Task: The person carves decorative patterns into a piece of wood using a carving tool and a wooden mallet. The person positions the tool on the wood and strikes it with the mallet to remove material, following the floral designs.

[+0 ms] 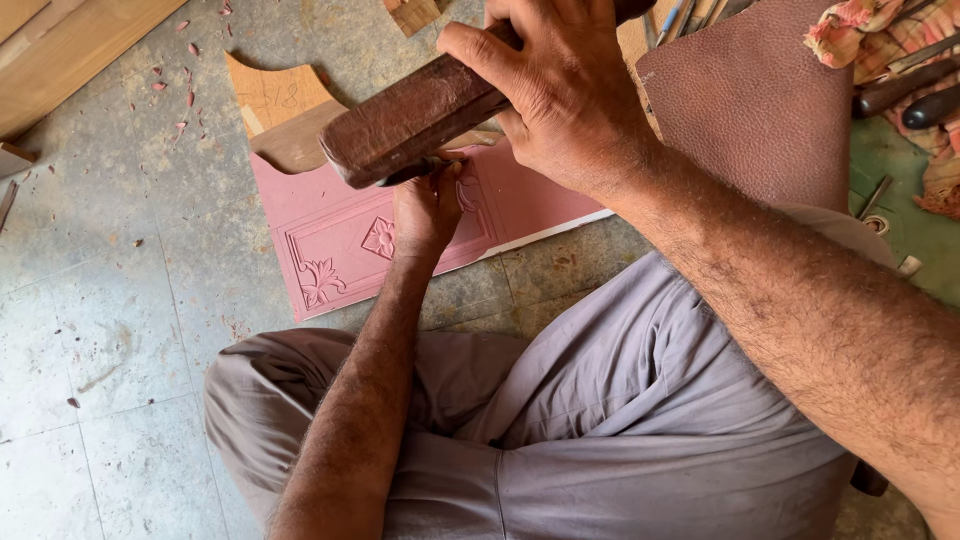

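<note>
Right hand [565,95] clamped on dark wooden mallet block [415,120], poised over left hand [428,208] gripping a hidden tool on pink carved panel [340,235]; a glancing blow risked knuckles, gouged relief.

A dark, worn wooden mallet [415,118] hangs tilted above a pink carved panel [350,235] lying flat on the stone floor, its surface cut with a border, a leaf at the corner and a diamond flower.

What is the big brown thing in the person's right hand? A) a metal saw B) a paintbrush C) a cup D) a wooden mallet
D: the right hand grips a thick wooden mallet above the pink carved panel, where the left hand rests.
</note>
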